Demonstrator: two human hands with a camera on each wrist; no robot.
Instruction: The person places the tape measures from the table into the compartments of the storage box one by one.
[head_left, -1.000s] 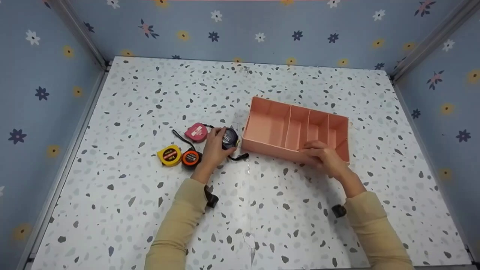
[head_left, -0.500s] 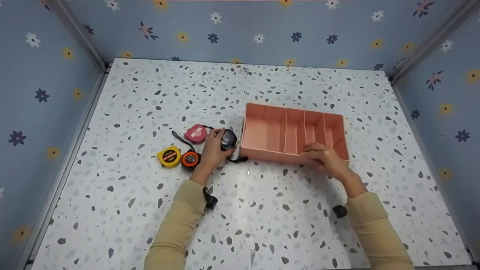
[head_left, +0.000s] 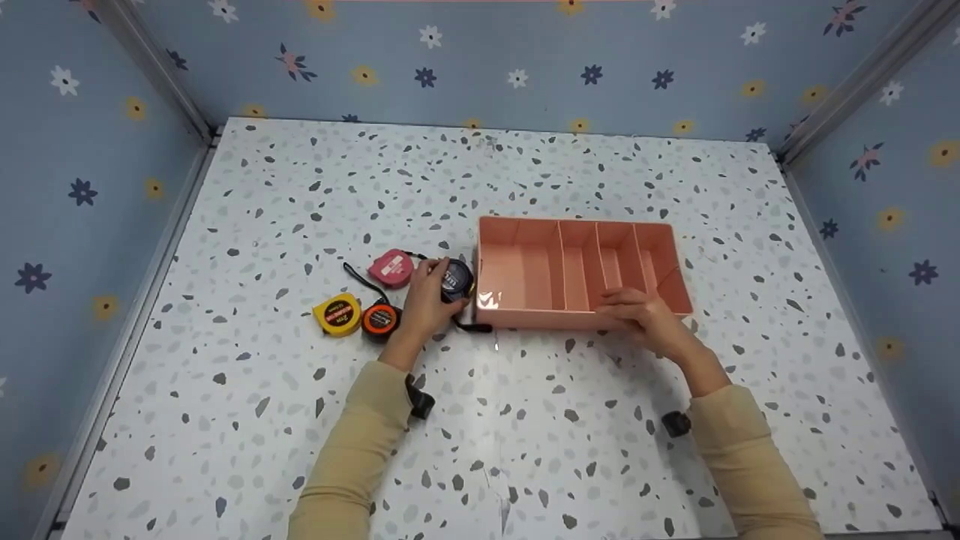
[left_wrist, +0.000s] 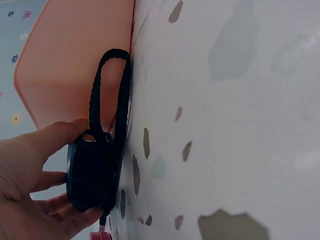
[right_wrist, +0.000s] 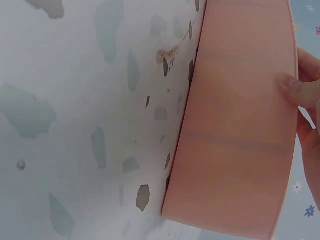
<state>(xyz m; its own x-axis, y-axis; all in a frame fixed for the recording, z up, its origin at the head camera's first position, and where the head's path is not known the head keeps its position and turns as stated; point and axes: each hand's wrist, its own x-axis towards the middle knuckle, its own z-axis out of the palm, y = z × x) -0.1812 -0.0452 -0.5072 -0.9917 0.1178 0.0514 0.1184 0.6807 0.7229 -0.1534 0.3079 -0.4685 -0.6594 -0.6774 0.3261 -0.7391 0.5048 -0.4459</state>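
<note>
In the head view my left hand (head_left: pixel 429 301) grips a dark navy tape measure (head_left: pixel 456 280) beside the left end of a pink divided box (head_left: pixel 547 320). The left wrist view shows thumb and fingertips pinching the tape measure (left_wrist: pixel 90 172), its black strap (left_wrist: pixel 95 100) looped out toward the box wall. My right hand (head_left: pixel 651 321) pinches the box's near rim, thumb on the outer wall in the right wrist view and fingers over the inside. The box has several compartments, none with anything visible inside. A pink tape measure (head_left: pixel 391 268) lies just left of the navy one.
A yellow tape measure (head_left: pixel 337 314) and an orange-and-black tape measure (head_left: pixel 381 320) lie close together left of my left hand. All stand on a speckled white table (head_left: pixel 570 465), with flowered blue panels (head_left: pixel 480 60) at its back and sides.
The box has turned and its far edge has come nearer, so it now sits squarer to the table, its left end beside the navy tape measure. Both hands keep their grips, nearly in place.
</note>
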